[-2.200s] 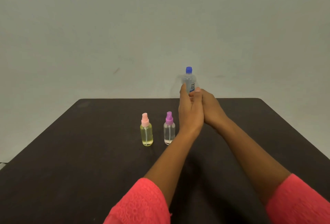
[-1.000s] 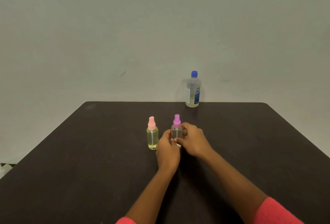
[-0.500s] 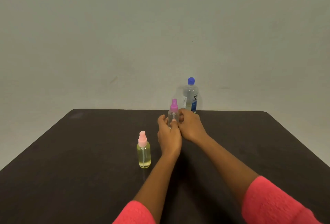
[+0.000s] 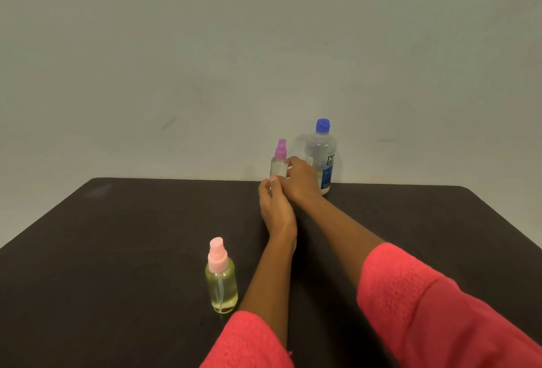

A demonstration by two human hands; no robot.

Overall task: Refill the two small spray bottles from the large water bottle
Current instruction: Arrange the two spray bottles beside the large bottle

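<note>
Both arms are stretched way out toward the far side of the table (image 4: 117, 235). The forearms are bare, run almost side by side and meet at the hands, with coral sleeves (image 4: 425, 309) covering the near part of each arm.

The left hand (image 4: 274, 206) has its back facing up. Its fingers reach up to the bottom of the purple bottle (image 4: 278, 166), with one fingertip pressed on the lower front. The right hand (image 4: 302, 180) comes in at an angle from the right and curls around the bottle's right side, sitting partly over the left hand's fingers. So both hands have a grip on that one bottle, and neither is loose or free.

The purple bottle is straight up and down, long axis vertical, purple spray top on and pointing at the ceiling. The body is clear, and I honestly can't tell how much is in it. Its base is hidden behind the fingers, so I can't tell if it's sitting on the table or lifted a bit. It's near the far edge, just left of the water bottle (image 4: 321, 153).

The water bottle stands upright at the far edge against the wall (image 4: 205, 59), blue cap on, with its lower left hidden behind the right hand.

The pink bottle (image 4: 221, 285) is near us, just left of the left forearm and well apart from the other two. It's upright, pink top on, and mostly full of yellowish liquid.
</note>
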